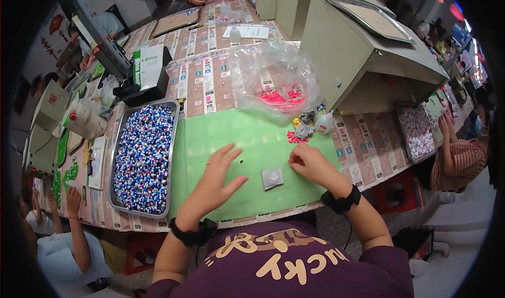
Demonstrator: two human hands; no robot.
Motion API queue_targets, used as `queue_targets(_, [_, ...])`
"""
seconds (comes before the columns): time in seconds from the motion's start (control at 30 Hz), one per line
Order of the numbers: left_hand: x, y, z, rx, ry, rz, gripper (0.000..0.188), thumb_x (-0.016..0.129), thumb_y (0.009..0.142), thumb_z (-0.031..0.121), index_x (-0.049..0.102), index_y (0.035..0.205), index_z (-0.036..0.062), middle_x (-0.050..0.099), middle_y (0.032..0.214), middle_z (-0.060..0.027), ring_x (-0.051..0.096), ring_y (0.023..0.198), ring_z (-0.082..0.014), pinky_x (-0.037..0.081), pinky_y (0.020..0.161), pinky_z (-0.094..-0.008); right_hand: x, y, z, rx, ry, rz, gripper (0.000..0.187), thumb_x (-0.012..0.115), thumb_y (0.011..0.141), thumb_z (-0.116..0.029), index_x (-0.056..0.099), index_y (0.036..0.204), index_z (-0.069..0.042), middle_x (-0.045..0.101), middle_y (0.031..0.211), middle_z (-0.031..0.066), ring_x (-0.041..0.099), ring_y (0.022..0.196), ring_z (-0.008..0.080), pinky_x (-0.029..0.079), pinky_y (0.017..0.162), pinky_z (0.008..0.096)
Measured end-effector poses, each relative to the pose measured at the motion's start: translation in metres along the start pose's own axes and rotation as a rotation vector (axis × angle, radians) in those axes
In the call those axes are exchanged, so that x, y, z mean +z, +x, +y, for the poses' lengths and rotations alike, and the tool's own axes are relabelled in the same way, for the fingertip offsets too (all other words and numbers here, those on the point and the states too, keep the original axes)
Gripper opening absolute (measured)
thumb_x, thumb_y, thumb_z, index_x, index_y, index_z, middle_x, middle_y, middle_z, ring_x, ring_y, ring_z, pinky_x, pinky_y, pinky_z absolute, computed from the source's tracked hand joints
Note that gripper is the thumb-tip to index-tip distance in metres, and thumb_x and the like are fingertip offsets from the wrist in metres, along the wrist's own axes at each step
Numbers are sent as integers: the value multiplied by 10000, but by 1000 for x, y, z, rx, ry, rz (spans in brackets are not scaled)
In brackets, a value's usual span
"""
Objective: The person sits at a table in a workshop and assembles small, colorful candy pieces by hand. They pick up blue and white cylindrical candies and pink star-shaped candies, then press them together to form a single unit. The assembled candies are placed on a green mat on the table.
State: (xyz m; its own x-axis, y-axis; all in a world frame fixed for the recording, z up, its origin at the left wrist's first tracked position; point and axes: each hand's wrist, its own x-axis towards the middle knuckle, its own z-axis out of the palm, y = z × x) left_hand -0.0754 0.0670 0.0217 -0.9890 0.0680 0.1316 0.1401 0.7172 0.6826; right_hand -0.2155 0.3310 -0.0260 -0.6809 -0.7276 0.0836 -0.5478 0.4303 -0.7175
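Observation:
Over the green mat (210, 129), my left hand (214, 177) hovers with its fingers spread and nothing in it. My right hand (314, 165) is closed in a pinch near the mat's right side; a bit of pink shows at the fingertips, too small to name. Between the hands lies a small square silvery block (272, 178) with a round raised centre. A tiny dark bit (242, 162) rests near my left fingers. Beyond my right hand are loose small pink pieces (296, 137), a crumpled grey and yellow cloth (304, 124) and a small white bottle (324, 123).
On the left stands a metal tray (173, 156) full of small blue, white and pink pieces. A clear plastic bag (252, 72) holding pink pieces lies at the mat's far edge. A large beige metal hood (336, 51) rises at right. Other people work around the table.

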Motion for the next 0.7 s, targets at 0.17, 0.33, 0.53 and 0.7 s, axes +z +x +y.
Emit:
queue_targets(0.17, [27,25,-7,36,-177,-85,507,649,891,149,473,1356,51,458,1392,-197,437,1298,-365,377,1076,-424,-3,1,3,109,113,5,116,708,810,-43,627,879,3,641,803,75,624,708,147,504,646,288])
queue_targets(0.33, [40,18,-23,12,-229,-87,450,619,893,99,498,1324,48,499,1356,-168,464,1269,-347,392,1060,-416,-12,2,8,424,432,-48,107,720,822,-62,642,878,-15,683,861,49,640,765,94,514,685,251])
queue_targets(0.53, [47,7,-40,5,-351,-32,389,620,886,80,553,1269,63,527,1337,-124,503,1239,-287,432,1000,-368,-45,17,9,457,725,-71,104,709,839,-78,642,899,-25,656,844,16,613,758,87,497,723,233])
queue_targets(0.7, [44,7,-51,3,-458,-37,341,620,895,111,582,1233,83,543,1320,-95,531,1195,-255,476,904,-342,-66,85,6,386,804,52,107,686,869,-92,654,927,-9,654,856,22,609,779,100,494,744,236])
